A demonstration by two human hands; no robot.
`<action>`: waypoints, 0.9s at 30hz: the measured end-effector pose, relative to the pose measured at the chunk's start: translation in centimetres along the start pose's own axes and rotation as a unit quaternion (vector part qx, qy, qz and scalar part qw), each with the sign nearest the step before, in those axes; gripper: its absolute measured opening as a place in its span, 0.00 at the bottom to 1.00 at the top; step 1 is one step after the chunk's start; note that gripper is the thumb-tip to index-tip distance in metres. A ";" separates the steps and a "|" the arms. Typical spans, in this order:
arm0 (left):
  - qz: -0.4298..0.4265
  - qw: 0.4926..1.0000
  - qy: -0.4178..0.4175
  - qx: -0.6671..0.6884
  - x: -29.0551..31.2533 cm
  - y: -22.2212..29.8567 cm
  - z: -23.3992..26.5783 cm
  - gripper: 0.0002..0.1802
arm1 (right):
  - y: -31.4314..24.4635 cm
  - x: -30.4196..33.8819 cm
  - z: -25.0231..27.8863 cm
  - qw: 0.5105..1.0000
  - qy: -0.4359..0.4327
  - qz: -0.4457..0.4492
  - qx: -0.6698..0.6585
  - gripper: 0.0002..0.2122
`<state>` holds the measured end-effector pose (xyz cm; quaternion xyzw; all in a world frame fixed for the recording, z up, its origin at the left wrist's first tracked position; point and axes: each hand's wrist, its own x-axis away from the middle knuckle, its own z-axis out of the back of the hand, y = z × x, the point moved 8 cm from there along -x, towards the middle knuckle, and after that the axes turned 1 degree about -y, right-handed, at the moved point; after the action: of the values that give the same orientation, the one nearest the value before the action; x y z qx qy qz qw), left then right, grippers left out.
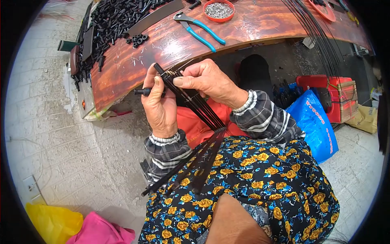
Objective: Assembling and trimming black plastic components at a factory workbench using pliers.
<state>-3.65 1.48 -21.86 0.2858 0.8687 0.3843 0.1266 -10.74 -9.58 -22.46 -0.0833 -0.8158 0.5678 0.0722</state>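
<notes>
A bundle of thin black umbrella ribs [205,109] slants from between my hands down to my lap, where its lower ends fan out and look blurred. My left hand [160,112] is closed around the top of the bundle, beside a short black tube [158,68] that sticks up past the thumb. A second black plastic piece [142,92] juts out sideways from the same hand. With thumb and forefinger together, my right hand [213,83] pinches at the upper rib ends; the exact joint between the fingers is hidden.
On the reddish wooden table [260,24] lie teal-handled nippers [208,31], a red dish [219,20] of small metal pins, a metal bar [156,17] and a heap of black plastic parts [115,18]. More ribs [319,36] overhang its right side. A blue bag [310,126] stands right, near a red stool [334,110].
</notes>
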 end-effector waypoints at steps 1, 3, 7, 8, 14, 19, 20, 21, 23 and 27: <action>0.001 1.000 0.004 -0.001 0.1 0.0 -0.1 0.17 | 0.2 0.1 0.1 1.000 0.001 -0.018 -0.004 0.15; 0.003 1.000 0.008 -0.002 0.2 0.0 -0.2 0.18 | 0.1 0.2 0.1 1.000 0.001 -0.016 -0.010 0.16; 0.008 1.000 0.017 -0.004 0.2 -0.1 -0.3 0.18 | -0.1 0.0 0.0 1.000 -0.006 0.010 0.009 0.18; 0.007 1.000 0.025 -0.004 0.1 -0.2 -0.2 0.19 | -0.1 0.0 0.1 1.000 -0.006 0.009 0.008 0.18; 0.018 0.999 -0.031 0.020 0.1 -0.5 -1.3 0.19 | -0.3 0.2 0.4 1.000 -0.014 -0.006 0.012 0.18; 0.025 0.998 -0.039 0.052 0.2 -0.6 -0.8 0.19 | 0.2 0.1 -0.2 0.997 -0.044 -0.064 -0.030 0.16; 0.026 0.997 -0.041 0.059 0.3 -0.7 -0.7 0.19 | 0.3 0.1 -0.3 0.996 -0.045 -0.065 -0.029 0.16; 0.025 0.997 -0.040 0.060 0.2 -0.8 -0.7 0.19 | 0.3 0.1 -0.1 0.998 -0.031 -0.055 -0.027 0.16; 0.016 0.999 -0.015 0.027 0.0 -0.6 -0.2 0.17 | 0.5 -0.1 -0.2 0.998 -0.020 -0.045 -0.025 0.16; -0.001 1.000 0.026 -0.009 0.0 -0.5 0.8 0.16 | 0.0 -0.2 0.0 1.000 -0.021 -0.002 -0.015 0.16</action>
<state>-3.47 1.67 -22.73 0.2737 0.8685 0.3993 0.1064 -10.56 -9.59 -22.50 -0.0709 -0.8257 0.5570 0.0542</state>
